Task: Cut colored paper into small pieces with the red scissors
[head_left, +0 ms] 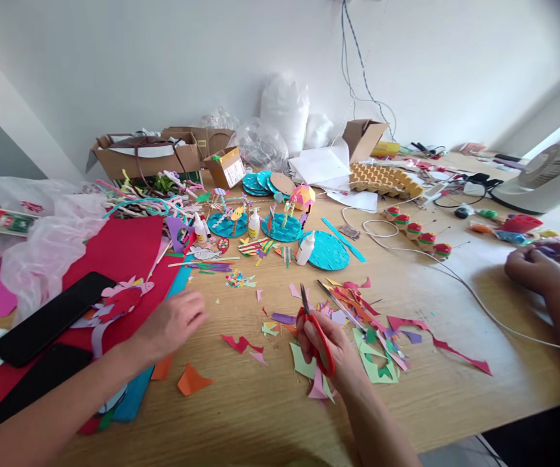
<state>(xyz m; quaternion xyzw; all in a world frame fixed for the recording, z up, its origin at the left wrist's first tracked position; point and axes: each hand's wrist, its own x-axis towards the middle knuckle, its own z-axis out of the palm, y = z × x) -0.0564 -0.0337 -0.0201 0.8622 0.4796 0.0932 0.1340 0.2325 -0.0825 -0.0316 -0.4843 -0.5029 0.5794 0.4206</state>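
My right hand (335, 353) is closed around the red-handled scissors (322, 344), whose blades point away from me and look nearly together. Under and beside it lie paper offcuts, among them a light green scrap (303, 362) and a cut-out green sheet (374, 363). A pen (340, 306) rests among the scraps to the right. My left hand (175, 321) hovers over the table by the red sheets, its fingers curled together; whether anything is in them is hidden. Near it are an orange scrap (194, 379) and a red paper fish cut-out (122, 301).
Glue bottles (305, 248) stand beside blue discs (328, 250) with paper decorations. Two black phones (53, 318) lie at left. A white cable (455, 275) crosses the right side, near a co-worker's hands (533, 272) and a fan (545, 175). Cardboard boxes (148, 159) line the wall.
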